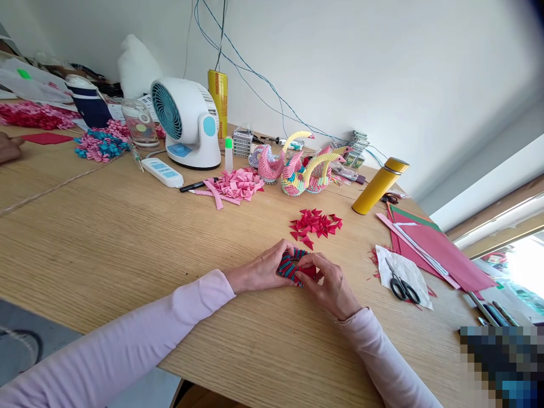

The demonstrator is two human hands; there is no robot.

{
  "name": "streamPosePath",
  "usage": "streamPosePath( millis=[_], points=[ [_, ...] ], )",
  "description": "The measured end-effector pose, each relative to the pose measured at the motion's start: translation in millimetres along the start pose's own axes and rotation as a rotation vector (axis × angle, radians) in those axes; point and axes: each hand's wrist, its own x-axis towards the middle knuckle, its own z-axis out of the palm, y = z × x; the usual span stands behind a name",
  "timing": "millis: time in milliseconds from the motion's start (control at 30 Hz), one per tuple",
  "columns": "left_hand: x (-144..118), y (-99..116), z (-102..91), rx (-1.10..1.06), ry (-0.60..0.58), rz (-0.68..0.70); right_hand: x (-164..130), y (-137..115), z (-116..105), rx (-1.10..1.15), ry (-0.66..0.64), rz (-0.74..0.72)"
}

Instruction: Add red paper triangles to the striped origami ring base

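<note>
Between my two hands, just above the wooden table point(204, 232), is a small ring of folded paper pieces point(288, 266) in red and teal. My left hand point(270, 265) grips its left side, with the thumb and fingers curled round the edge. On the right side, my right hand point(329, 279) pinches the ring with thumb and fingertips near its middle; whether a loose piece sits in that pinch I cannot tell. Just beyond the hands lies a loose pile of red folded paper triangles point(317, 224).
Pink paper pieces point(240, 184), paper swans point(306, 170) and a white fan point(187, 122) stand farther back. To the right are a yellow flask point(378, 187), scissors point(402, 286) on a white tissue and red paper sheets point(437, 249). Another person's hand point(9, 148) shows at the left edge.
</note>
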Motion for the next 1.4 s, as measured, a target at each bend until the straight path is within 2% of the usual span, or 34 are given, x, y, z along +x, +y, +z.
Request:
streamPosePath(
  millis=[400, 867, 1033, 1267, 1400],
  points=[
    [-1, -1, 0.8, 0.042, 0.027, 0.018, 2, -2, -4, -0.022, -0.048, -0.021],
    [0, 4, -0.5, 0.052, -0.006, -0.018, 5, 4, -7, -0.076, -0.14, -0.047],
    [0, 2, 1.0, 0.046, 0.006, 0.002, 3, 4, -7, -0.038, -0.111, -0.041],
    [-2, 3, 1.7, 0.075, 0.039, 0.017, -5, 9, -13, 0.002, 0.006, -0.052],
    [0, 7, -0.6, 0.107, -0.018, 0.006, -6, 8, -9, 0.065, 0.014, -0.034]
  ],
)
